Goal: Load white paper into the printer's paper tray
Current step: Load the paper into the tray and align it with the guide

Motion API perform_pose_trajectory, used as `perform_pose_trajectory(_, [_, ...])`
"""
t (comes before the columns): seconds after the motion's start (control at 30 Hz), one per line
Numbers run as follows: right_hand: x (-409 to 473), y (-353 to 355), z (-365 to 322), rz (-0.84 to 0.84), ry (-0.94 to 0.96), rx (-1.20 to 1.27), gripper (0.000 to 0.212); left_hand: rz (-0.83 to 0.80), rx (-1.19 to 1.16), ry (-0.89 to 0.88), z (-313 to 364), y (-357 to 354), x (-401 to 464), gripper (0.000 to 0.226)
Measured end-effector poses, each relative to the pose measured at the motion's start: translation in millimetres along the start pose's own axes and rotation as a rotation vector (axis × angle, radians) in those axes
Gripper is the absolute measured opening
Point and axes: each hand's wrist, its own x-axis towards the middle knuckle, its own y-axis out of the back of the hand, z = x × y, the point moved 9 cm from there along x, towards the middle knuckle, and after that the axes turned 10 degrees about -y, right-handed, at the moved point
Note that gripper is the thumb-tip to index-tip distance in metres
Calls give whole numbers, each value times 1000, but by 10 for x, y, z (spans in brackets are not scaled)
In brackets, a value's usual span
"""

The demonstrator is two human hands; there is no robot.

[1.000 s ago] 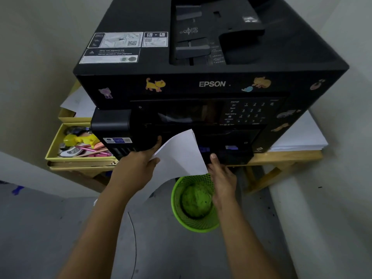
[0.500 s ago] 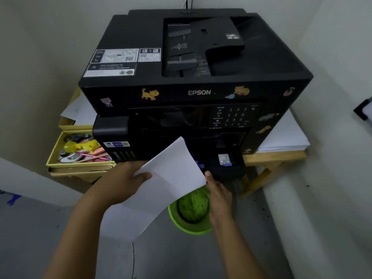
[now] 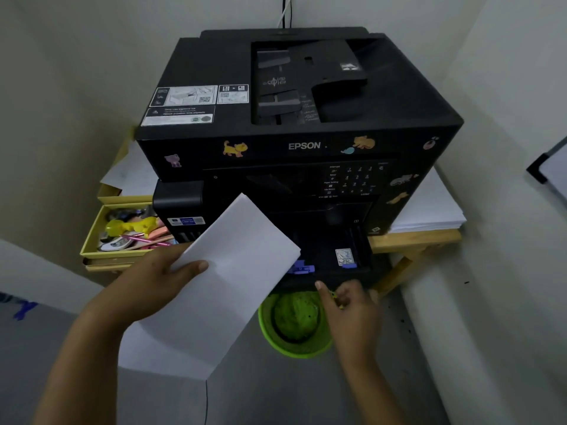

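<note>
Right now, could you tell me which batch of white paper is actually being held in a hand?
The white sheets in front of the printer, gripped by the left hand; the other stack lies on the wooden table beside it.

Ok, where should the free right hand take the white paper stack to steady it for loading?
Take the white paper stack at its right long edge, coming from the right. The left hand already pinches the left edge, and the far short end must stay free to enter the pulled-out black paper tray.

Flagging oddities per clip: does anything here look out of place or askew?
Loose white sheets lie crooked under the black printer's left side, overhanging the yellow drawer unit. Nothing spilled or damaged.
</note>
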Motion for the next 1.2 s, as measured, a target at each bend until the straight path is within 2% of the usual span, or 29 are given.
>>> perform_pose_trajectory(0.07, [70,41,-252,13,254,-98,41,27,-29,14,-17,16,-4,20])
perform_pose_trajectory(0.17, [232,-221,-367,-202,429,-284,69,74,-45,16,-30,1,14,24])
perform_pose_trajectory(0.27, [320,-432,-293,-387,460,-339,69,98,-63,9,1,-63,36,23])
perform_pose_trajectory(0.43, [357,-490,-228,-492,432,-257,58,104,-99,8,33,-147,64,18])
perform_pose_trajectory(0.57, [284,-487,-142,-491,444,-218,56,101,-106,35,-3,-169,75,29])
perform_pose_trajectory(0.97, [-34,-339,122,-454,494,-174,53,77,-282,146,-266,-291,-63,35])
perform_pose_trajectory(1.2, [-119,-275,157,-447,489,-165,53,103,-365,192,-357,-410,-109,27])
